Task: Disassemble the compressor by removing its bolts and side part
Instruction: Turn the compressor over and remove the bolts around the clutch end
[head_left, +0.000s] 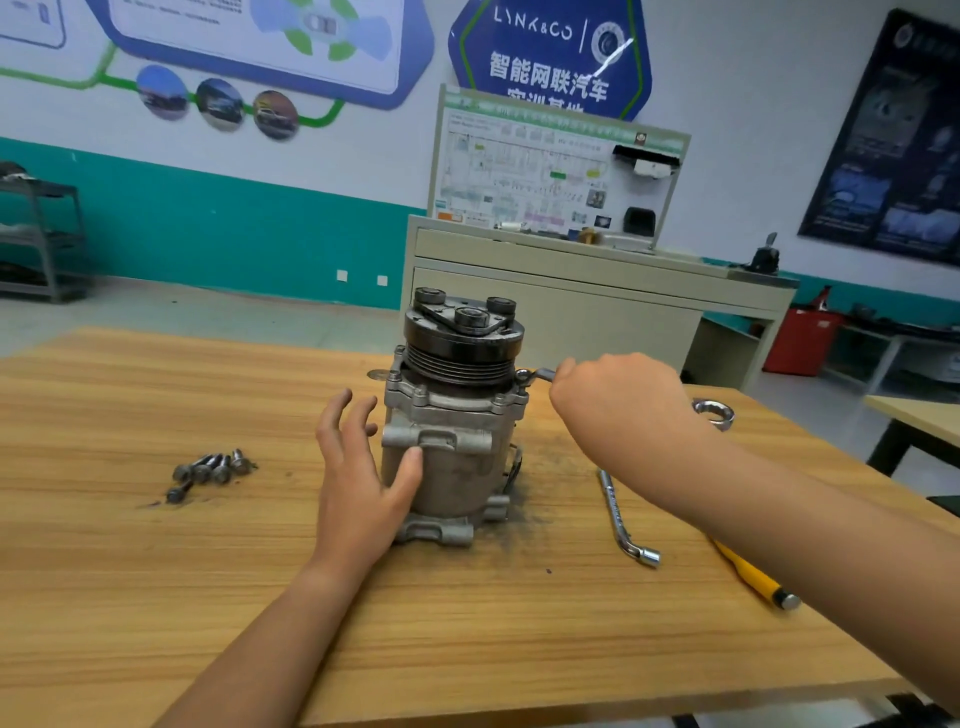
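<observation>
Left hand, fingers spread, thumb against the upright compressor; right hand grips a wrench at its upper flange; loose bolts on counter.

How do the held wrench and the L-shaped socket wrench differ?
The held wrench sits on the compressor flange, gripped by the right hand; the L-shaped socket wrench lies untouched on the table. The held wrench is mostly hidden; the socket wrench shows fully. Both are silvery metal.
</observation>
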